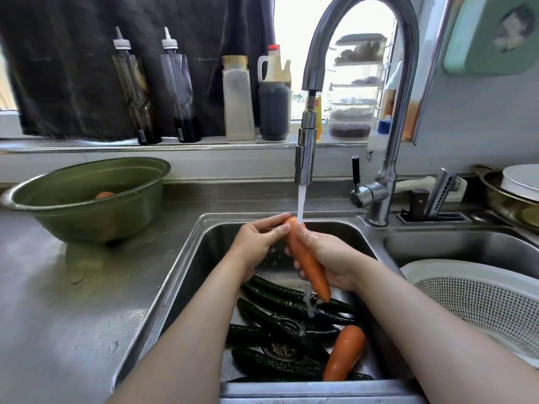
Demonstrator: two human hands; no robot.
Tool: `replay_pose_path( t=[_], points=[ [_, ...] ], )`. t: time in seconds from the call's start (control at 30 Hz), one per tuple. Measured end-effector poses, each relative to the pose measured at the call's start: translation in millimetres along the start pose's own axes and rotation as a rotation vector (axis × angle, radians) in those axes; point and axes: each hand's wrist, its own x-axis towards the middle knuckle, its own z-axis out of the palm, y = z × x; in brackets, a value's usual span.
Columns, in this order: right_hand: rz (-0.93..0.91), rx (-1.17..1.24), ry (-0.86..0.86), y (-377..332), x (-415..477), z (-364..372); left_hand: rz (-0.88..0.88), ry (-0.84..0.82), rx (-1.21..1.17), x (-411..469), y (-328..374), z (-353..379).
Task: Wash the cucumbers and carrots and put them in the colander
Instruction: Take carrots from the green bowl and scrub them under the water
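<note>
Right now your left hand pinches the thick top end of a carrot, fingertips curled over it. Your right hand wraps round the shaft from behind, lower down. Both hands are closed on this one carrot. The two-point hold looks chosen so you can turn and rub it without it slipping when wet.

You hold it steeply tilted, top up and tip down. The stream from the tap strikes near the top and runs the length of the carrot, then drips off the tip. That slope lets the water do the rinsing along the whole skin. It also keeps the runoff falling inside the sink, not onto the bench.

Below your hands, several cucumbers lie crossed on the sink floor. A second carrot rests on them towards the near right. They sit directly under the rinse, so they catch the water while they wait. My guess is they are next in line rather than done.

The colander stands in the right-hand basin, just beside your right forearm. As far as the visible part shows, nothing lies in it. Its place suits a short sideways carry with the right hand once this carrot is clean, and any drips stay over a basin.

On the bench to the left sits a green bowl with something orange inside. Whether that is another carrot I cannot tell. I judge the task to be in its early washing stage.
</note>
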Motion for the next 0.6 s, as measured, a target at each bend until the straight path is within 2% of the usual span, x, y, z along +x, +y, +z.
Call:
replay_pose_path(
  t=[0.07, 0.17, 0.27, 0.37, 0.43, 0.6],
  points=[
    [0.048, -0.055, 0.065, 0, 0, 4, -0.005, -0.010, 0.037, 0, -2, -2],
    [0.105, -0.066, 0.053, 0, 1, 1, -0.012, -0.007, 0.059, -1, -2, -1],
    [0.042, 0.010, 0.029, 0, 5, -6, -0.007, 0.006, 0.070, 0, -1, 1],
    [-0.012, 0.091, -0.117, 0, 3, -10, 0.000, 0.038, 0.094, 1, -1, 2],
    [-0.029, 0.055, -0.179, 3, 2, -13, 0.002, 0.028, 0.126, -1, 0, 2],
    [-0.065, -0.069, -0.103, 2, 1, -11, 0.026, -0.006, 0.181, 0, -2, 0]
  ],
)
